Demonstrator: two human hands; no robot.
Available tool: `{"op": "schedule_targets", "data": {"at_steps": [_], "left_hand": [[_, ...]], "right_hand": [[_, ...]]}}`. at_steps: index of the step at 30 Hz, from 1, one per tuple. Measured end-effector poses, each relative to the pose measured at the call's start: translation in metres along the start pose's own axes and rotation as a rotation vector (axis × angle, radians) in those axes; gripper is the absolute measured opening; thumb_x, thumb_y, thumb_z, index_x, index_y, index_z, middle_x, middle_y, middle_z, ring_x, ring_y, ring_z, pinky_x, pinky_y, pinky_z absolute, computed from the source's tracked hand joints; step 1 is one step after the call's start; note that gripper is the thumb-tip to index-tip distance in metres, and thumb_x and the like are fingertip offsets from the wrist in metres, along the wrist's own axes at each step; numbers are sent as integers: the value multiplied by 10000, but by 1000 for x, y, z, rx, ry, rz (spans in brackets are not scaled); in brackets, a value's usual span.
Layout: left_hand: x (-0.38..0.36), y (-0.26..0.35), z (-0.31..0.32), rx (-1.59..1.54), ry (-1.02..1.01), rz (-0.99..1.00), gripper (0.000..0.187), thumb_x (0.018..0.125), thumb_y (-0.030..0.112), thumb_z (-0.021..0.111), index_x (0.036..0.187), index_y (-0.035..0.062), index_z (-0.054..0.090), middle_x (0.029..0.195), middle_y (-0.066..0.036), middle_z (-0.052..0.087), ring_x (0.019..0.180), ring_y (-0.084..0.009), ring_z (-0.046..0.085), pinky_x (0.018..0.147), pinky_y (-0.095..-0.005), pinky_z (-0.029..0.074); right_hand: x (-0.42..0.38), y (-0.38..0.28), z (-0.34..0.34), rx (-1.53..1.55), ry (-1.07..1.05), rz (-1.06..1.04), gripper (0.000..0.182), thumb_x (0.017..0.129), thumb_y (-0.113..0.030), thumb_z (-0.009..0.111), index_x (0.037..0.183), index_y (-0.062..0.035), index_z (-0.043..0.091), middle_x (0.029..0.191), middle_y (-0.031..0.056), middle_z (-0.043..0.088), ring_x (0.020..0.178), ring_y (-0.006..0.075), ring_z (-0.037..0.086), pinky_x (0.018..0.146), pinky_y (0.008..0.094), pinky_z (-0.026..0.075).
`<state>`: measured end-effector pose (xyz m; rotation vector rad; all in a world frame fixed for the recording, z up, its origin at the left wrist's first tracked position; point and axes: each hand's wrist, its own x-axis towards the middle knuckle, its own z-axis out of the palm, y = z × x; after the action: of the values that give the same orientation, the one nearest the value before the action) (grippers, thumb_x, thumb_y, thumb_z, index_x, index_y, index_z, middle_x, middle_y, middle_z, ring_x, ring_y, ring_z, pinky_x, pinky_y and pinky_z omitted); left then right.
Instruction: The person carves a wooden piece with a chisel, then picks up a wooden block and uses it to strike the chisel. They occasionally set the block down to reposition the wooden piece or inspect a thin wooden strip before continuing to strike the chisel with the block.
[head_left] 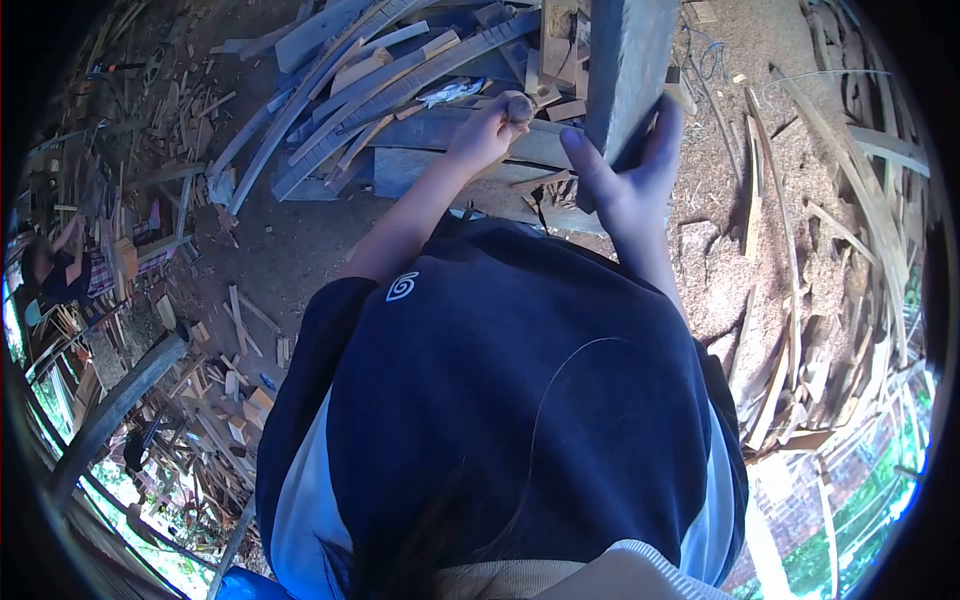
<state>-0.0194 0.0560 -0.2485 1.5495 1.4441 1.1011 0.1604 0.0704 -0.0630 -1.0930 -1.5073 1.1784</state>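
Observation:
My left hand [485,130] is closed around a short brown wooden piece, whose rounded end [520,107] points up toward the camera. On the right, my right hand [640,180] grips the lower end of a thick grey wooden beam [630,75], the thumb on its left side and the fingers along its right side. The beam runs up to the top edge of the view. Below and behind both hands lie planks [430,133] and wood offcuts.
Long curved boards [385,85] are piled at the upper left. Long strips [850,170] lie on the chip-covered ground [715,270] at the right. Scrap wood [230,400] is scattered at the lower left. Another person [65,270] is at the far left.

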Motion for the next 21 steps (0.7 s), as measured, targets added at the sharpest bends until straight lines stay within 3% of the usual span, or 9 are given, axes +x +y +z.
{"op": "schedule_targets", "data": {"at_steps": [3, 4, 5, 8, 10, 15, 17, 19, 21], "left_hand": [[-1, 5, -1, -17, 9, -64, 266, 931, -31, 556, 1177, 47, 494, 1011, -97, 639, 938, -187, 686, 839, -288, 522], [-1, 5, -2, 3, 16, -100, 266, 933, -21, 564, 1181, 47, 494, 1020, -94, 641, 943, -187, 687, 839, -287, 520], [-3, -5, -3, 1, 27, -100, 266, 933, -21, 564, 1181, 47, 494, 1020, -94, 641, 943, -187, 687, 839, -287, 520], [-14, -48, -2, -3, 128, -162, 279, 932, -37, 567, 1187, 46, 490, 1083, -81, 633, 973, -179, 677, 870, -296, 519], [-19, -58, -4, -344, 190, -8, 322, 908, -85, 579, 1185, 52, 491, 1140, -69, 613, 1038, -175, 648, 922, -310, 515], [-28, -59, -13, -470, 177, 13, 379, 878, -139, 579, 1182, 69, 493, 1168, -66, 593, 1140, -165, 585, 1006, -323, 476], [-26, -55, -15, -472, 162, 26, 387, 875, -147, 575, 1181, 74, 493, 1167, -66, 588, 1163, -165, 569, 1025, -328, 463], [-25, -51, -15, -543, 123, 18, 390, 875, -157, 559, 1179, 77, 493, 1176, -66, 581, 1170, -162, 558, 1031, -331, 455], [-24, -49, -15, -539, 87, 15, 393, 874, -159, 557, 1181, 78, 492, 1177, -65, 579, 1167, -161, 559, 1028, -333, 456]], "right_hand": [[4, 11, 14, -72, -15, -179, 828, 674, -322, 880, 1224, 54, 388, 967, 189, 659, 884, 206, 667, 753, 325, 541], [3, 17, 18, -55, -95, -152, 780, 712, -182, 867, 1262, 50, 365, 1030, 133, 572, 888, 143, 601, 747, 286, 511], [-2, 17, 19, -14, -150, -18, 779, 707, -170, 870, 1263, 50, 370, 995, 127, 579, 815, 136, 604, 677, 262, 506], [-14, 34, 15, -163, -174, 49, 783, 699, -162, 870, 1271, 51, 380, 957, 118, 584, 761, 124, 596, 621, 244, 492], [-18, 46, 9, -150, -106, 165, 836, 635, -309, 898, 1230, 58, 439, 998, 175, 653, 880, 210, 657, 765, 319, 530], [-21, 65, -15, -185, -45, 248, 858, 635, -302, 896, 1248, 78, 430, 1023, 194, 630, 910, 235, 641, 785, 334, 516], [-25, 78, -24, -256, -26, 228, 704, 723, -204, 847, 1237, 48, 436, 952, 119, 609, 828, 161, 599, 730, 288, 482], [-28, 75, -25, -211, -21, 248, 681, 735, -212, 840, 1227, 48, 448, 959, 126, 613, 830, 164, 598, 734, 295, 483], [-33, 79, -27, -189, 1, 338, 790, 678, -311, 870, 1222, 84, 454, 1043, 188, 620, 972, 244, 614, 844, 354, 489]]}}
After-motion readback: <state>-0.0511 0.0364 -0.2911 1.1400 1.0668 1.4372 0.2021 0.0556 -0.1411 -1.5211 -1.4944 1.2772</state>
